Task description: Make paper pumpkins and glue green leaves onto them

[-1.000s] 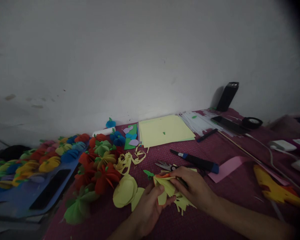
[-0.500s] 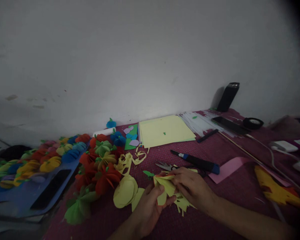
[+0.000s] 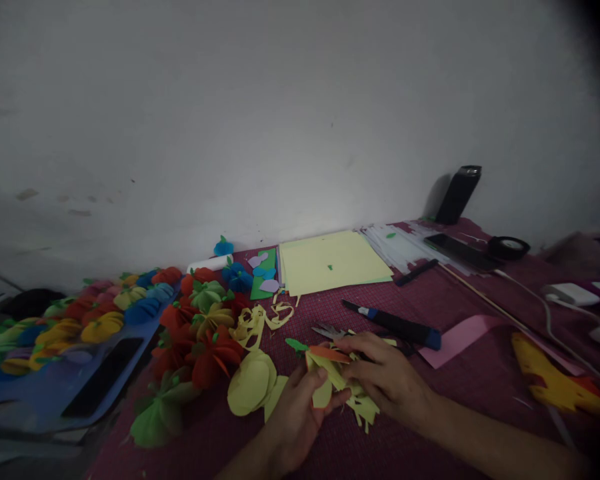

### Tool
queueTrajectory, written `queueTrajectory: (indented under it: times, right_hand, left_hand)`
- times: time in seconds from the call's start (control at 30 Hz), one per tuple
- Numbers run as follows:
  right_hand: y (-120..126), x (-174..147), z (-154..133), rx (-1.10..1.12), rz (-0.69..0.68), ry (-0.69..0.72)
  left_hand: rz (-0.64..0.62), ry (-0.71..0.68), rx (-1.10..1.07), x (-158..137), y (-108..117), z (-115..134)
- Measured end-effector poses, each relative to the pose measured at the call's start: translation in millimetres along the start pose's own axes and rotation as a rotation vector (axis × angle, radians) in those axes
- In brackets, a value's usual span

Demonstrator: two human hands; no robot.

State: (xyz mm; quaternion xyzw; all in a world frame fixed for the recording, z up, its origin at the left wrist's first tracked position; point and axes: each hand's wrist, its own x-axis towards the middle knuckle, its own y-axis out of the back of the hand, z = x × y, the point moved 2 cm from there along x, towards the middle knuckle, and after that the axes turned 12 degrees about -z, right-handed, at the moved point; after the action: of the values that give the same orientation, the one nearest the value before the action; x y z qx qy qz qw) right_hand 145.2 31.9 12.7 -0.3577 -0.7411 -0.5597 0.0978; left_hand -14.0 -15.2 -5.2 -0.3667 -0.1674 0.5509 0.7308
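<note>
A small paper pumpkin [image 3: 330,354] with orange and pale yellow leaves and a green paper leaf [image 3: 297,346] at one end is between my hands. My left hand [image 3: 297,417] grips its near side, thumb on the yellow paper. My right hand [image 3: 393,380] closes on its right side, fingers at the folds; the fingertips are partly hidden. Below the right hand lie yellow paper scraps [image 3: 364,408]. Left of my hands is a pile of cut yellow paper rounds [image 3: 253,383]. Scissors [image 3: 326,331] lie partly hidden behind my right hand, with a utility knife [image 3: 405,327] beyond.
Several finished paper pumpkins [image 3: 215,357] crowd the left, more on a blue tray [image 3: 30,400] beside a dark phone [image 3: 103,377]. Yellow sheets [image 3: 333,263] lie at the back. On the right are a pink strip [image 3: 457,340], a thin stick [image 3: 480,297] and a black can [image 3: 459,195].
An orange leaf now stands up along the top of the paper pumpkin, where yellow paper showed before. My right hand has shifted slightly; my left keeps its hold.
</note>
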Motion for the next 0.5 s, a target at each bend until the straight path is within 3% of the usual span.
queueTrajectory:
  times: [0.5]
  right_hand:
    - [-3.0, -1.8, 3.3, -0.013, -0.021, 0.024]
  left_hand:
    - [0.005, -0.003, 0.017, 0.9, 1.6, 0.1]
